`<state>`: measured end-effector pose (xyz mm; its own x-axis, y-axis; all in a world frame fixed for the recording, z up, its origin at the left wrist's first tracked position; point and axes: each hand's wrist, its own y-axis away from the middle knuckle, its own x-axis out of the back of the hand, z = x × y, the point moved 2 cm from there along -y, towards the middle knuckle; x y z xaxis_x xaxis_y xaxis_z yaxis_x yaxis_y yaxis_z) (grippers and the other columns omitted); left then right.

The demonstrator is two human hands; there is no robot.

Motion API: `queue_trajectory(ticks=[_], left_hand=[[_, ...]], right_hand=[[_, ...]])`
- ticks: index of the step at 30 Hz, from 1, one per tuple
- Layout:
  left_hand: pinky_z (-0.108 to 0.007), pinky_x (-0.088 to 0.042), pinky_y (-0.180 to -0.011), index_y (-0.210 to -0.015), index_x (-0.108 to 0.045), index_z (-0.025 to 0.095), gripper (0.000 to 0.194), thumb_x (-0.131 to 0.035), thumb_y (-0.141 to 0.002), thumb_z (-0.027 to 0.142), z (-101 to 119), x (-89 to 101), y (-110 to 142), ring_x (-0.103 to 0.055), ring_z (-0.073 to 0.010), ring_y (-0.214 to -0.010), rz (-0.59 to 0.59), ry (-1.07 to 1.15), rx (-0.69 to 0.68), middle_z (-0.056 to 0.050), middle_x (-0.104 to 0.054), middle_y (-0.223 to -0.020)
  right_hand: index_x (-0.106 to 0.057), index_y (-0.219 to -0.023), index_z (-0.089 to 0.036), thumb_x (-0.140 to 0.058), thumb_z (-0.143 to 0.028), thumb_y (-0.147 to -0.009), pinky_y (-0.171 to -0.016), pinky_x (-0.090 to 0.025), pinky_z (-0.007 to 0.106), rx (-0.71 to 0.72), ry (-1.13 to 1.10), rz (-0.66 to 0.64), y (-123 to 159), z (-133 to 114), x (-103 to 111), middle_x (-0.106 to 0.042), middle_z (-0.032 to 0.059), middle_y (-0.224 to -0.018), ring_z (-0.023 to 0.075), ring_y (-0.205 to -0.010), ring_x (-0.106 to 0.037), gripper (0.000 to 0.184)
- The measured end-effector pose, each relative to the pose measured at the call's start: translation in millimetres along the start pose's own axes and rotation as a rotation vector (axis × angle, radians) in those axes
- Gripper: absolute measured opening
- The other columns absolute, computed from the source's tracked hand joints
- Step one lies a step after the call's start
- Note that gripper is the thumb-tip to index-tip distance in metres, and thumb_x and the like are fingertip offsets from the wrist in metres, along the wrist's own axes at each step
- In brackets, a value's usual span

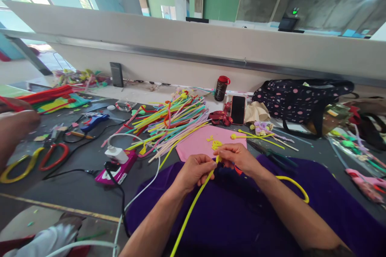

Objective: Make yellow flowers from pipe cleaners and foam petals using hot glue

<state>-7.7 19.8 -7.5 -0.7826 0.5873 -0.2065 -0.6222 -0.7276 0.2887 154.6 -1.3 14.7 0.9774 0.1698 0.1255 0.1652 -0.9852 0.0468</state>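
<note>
Both my hands meet over a dark purple cloth [229, 217]. My left hand [196, 170] pinches a yellow pipe cleaner [194, 204], whose long end runs down toward me. Fingers of my right hand [239, 157] are closed on the top end of the same pipe cleaner, at a small yellow bunch. A bit of orange-red shows under my right palm; I cannot make out what it is. Beyond my fingers, small yellow cut pieces [216, 144] lie on a pink sheet [193, 142]. A curved yellow loop [297, 186] lies by my right forearm.
A pile of coloured pipe cleaners [171, 118] lies ahead. Leftward are a pink power strip [120, 170] with cables, large scissors [56, 156] and another person's hand [19, 124]. To the right are pliers [280, 158], a phone [238, 109], a bottle [221, 89] and a patterned bag [289, 102].
</note>
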Motion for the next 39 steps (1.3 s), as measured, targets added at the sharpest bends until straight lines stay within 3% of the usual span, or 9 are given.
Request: queue_trajectory(ticks=[6, 10, 14, 19, 25, 32, 39], left_hand=[[-0.013, -0.018, -0.026, -0.064, -0.054, 0.013, 0.022, -0.063, -0.07, 0.032, -0.6, 2.4, -0.7, -0.033, -0.0013, -0.025, -0.027, 0.058, 0.007, 0.001, -0.057, -0.043], [-0.014, -0.018, -0.027, -0.063, -0.054, 0.013, 0.022, -0.063, -0.069, 0.032, -0.5, 2.2, -0.4, -0.032, -0.0009, -0.025, -0.036, 0.091, -0.001, 0.001, -0.058, -0.044], [-0.014, -0.018, -0.027, -0.064, -0.054, 0.013, 0.022, -0.063, -0.069, 0.032, 0.2, 2.6, -0.5, -0.032, -0.0009, -0.025, -0.012, 0.091, -0.015, 0.001, -0.058, -0.044], [-0.015, -0.018, -0.028, -0.065, -0.054, 0.013, 0.022, -0.062, -0.07, 0.033, 0.9, 3.9, -0.6, -0.032, -0.0016, -0.026, 0.004, 0.09, -0.036, 0.002, -0.058, -0.044], [-0.016, -0.014, -0.03, -0.065, -0.053, 0.014, 0.021, -0.062, -0.07, 0.032, -1.1, 2.6, -0.5, -0.029, -0.0017, -0.027, -0.031, 0.074, -0.013, 0.002, -0.057, -0.043], [-0.017, -0.019, -0.035, -0.062, -0.054, 0.014, 0.02, -0.062, -0.068, 0.031, -2.6, 2.8, -1.9, -0.033, -0.0036, -0.031, -0.079, -0.035, -0.014, 0.003, -0.054, -0.04], [-0.019, -0.019, -0.036, -0.061, -0.053, 0.015, 0.022, -0.062, -0.068, 0.033, -2.7, 3.1, -2.2, -0.034, -0.0046, -0.032, -0.074, -0.062, -0.024, 0.003, -0.054, -0.041]], right_hand=[[-0.067, -0.074, -0.01, -0.043, -0.049, -0.084, -0.038, -0.03, 0.018, 0.017, 0.133, -0.043, -2.1, 2.5, 18.0, -0.062, 0.0029, -0.061, 0.0053, -0.037, -0.046, 0.047], [-0.068, -0.079, -0.011, -0.045, -0.04, -0.085, -0.04, -0.031, 0.018, 0.001, 0.164, -0.097, -2.0, 3.3, 18.6, -0.063, 0.0022, -0.065, 0.0051, -0.04, -0.046, 0.037], [-0.067, -0.09, -0.015, -0.055, -0.024, -0.077, -0.044, -0.034, 0.018, 0.044, 0.19, 0.013, -3.0, 0.5, 17.9, -0.061, -0.0001, -0.069, 0.0068, -0.048, -0.048, 0.02], [-0.069, -0.081, -0.016, -0.056, -0.018, -0.074, -0.047, -0.034, 0.02, 0.155, 0.241, 0.141, -2.5, -4.4, 17.6, -0.058, -0.0012, -0.063, 0.0083, -0.051, -0.046, 0.015], [-0.061, -0.106, -0.023, -0.066, -0.017, -0.069, -0.057, -0.043, 0.022, 0.341, 0.305, -0.068, 1.3, -10.0, 10.8, -0.058, 0.0018, -0.089, 0.0125, -0.071, -0.053, 0.038], [-0.063, -0.102, -0.023, -0.064, -0.013, -0.07, -0.059, -0.044, 0.023, 0.46, 0.394, -0.15, 4.5, -14.5, 6.8, -0.056, 0.0022, -0.092, 0.0113, -0.071, -0.052, 0.033], [-0.063, -0.095, -0.021, -0.062, -0.011, -0.072, -0.061, -0.044, 0.023, 0.464, 0.396, -0.168, 4.7, -14.0, 4.4, -0.055, 0.0023, -0.092, 0.0121, -0.075, -0.052, 0.025]])
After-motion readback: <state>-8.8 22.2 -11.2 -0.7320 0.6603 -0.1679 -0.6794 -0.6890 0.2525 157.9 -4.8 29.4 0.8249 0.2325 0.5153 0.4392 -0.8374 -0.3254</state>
